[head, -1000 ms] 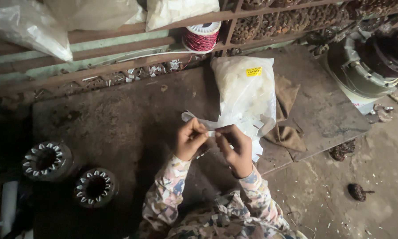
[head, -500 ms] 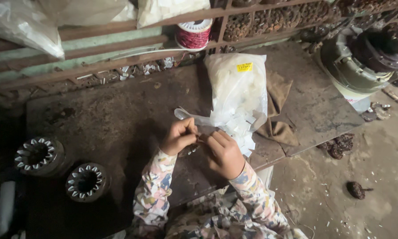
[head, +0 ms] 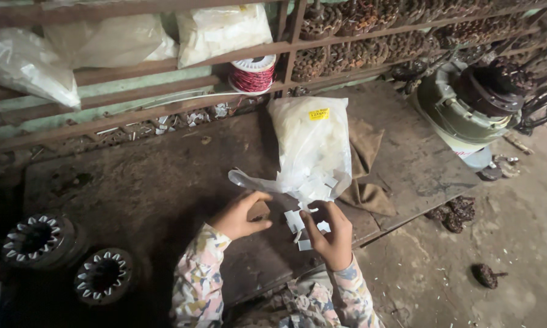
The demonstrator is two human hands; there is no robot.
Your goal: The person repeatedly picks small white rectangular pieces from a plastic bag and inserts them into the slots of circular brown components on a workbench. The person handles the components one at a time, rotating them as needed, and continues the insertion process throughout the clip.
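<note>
Left hand [head: 242, 215] curled on dark workbench [head: 134, 176], contents unclear. Right hand [head: 329, 234] pinching small white paper slips [head: 295, 220] beside mouth of clear plastic bag [head: 313, 146] lying on bench centre.

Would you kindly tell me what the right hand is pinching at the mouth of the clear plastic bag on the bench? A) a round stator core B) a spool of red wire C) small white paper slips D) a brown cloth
C: the right hand pinches small white paper slips spilling from the mouth of the bag; the spool sits on the rack, apart from both hands.
</note>
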